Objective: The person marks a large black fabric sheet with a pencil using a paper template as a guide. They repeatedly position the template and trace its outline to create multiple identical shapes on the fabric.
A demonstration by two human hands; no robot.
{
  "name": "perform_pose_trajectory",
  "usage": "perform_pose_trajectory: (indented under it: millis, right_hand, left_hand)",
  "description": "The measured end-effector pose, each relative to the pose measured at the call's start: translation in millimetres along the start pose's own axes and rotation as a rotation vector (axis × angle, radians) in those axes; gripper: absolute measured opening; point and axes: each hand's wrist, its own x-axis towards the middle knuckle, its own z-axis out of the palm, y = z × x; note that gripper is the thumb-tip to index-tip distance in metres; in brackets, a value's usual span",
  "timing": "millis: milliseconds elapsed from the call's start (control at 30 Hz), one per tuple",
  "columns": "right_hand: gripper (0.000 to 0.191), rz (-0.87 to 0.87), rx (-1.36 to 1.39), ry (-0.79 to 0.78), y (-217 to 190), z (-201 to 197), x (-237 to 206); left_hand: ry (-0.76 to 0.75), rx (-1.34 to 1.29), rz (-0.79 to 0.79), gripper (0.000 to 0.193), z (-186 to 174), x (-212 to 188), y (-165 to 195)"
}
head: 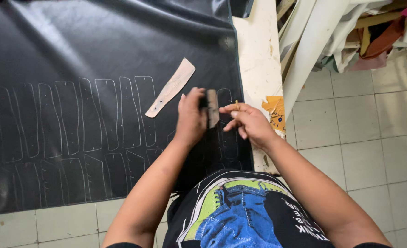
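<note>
Pressing a small dark template (212, 108) onto the black leather sheet (98, 55), the left hand (190, 117) is clenched around it, its long axis running from 12 to 6 o'clock. At 3 o'clock of it, the right hand (249, 121) pinches a thin pencil-like marker (236, 105). At 10 o'clock lies a tan template (171, 87), pointing toward 1 o'clock, on the white bench (258, 50)
</note>
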Motion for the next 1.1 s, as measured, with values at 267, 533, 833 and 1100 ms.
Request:
perform_pose_trajectory:
  millis: [267,533,833,1100]
  right_hand:
    - [0.046,-0.482,-0.878,0.014,9,7,3]
    - [0.059,-0.326,-0.984,-0.061,8,8,5]
    - [0.061,-0.308,-0.970,-0.089,0,11,1]
    - [0.061,-0.294,-0.984,-0.085,-3,13,-2]
  left_hand:
    - [-0.061,0.442,0.116,0.045,-41,-20,4]
    - [-0.115,0.493,0.088,0.045,-45,-15,19]
    - [-0.113,0.484,0.073,0.044,-45,-16,20]
    - [-0.121,0.497,0.077,0.043,-45,-15,20]
